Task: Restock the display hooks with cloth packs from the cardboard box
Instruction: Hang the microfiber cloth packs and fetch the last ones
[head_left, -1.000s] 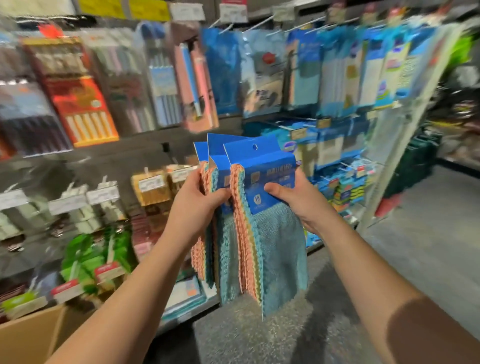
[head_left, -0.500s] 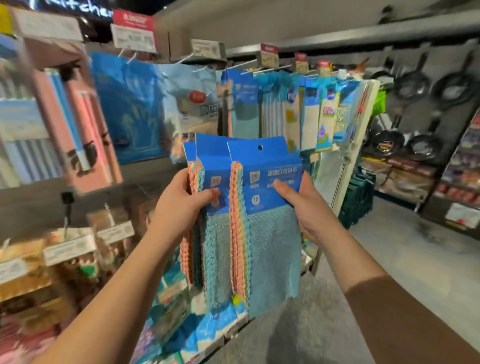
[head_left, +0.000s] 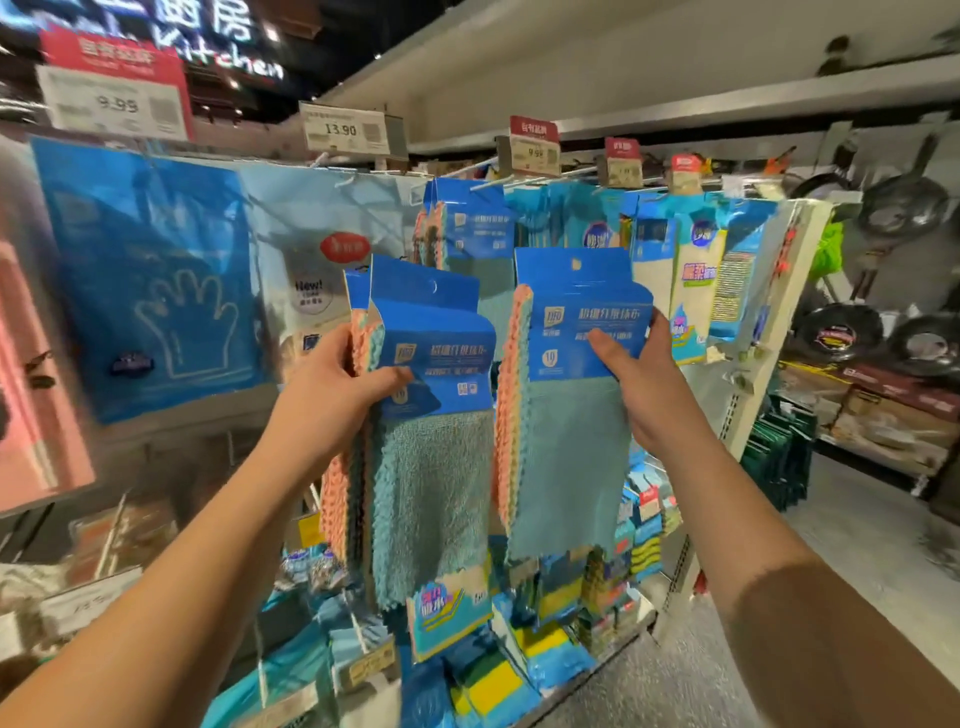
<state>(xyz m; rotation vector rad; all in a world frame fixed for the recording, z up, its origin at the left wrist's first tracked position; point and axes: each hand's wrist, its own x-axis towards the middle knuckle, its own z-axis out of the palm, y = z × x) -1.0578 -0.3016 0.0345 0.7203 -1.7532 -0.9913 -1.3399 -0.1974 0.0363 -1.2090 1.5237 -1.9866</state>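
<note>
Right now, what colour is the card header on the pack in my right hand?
Blue with white print, on the pack; the head view shows it.

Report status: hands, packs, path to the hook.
Left hand grips a bunch of cloth packs. Right hand pinches one pack, raised apart from the bunch. Matching packs already hang on the hook just behind.

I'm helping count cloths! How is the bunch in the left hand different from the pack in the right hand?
The left hand grips a bunch of several packs stacked together; the right hand pinches a single pack. The bunch sits lower and nearer the glove bag; the single pack is raised higher, closer to the hanging packs. Both have blue cards with a hole, teal cloth in front and orange edges.
</note>
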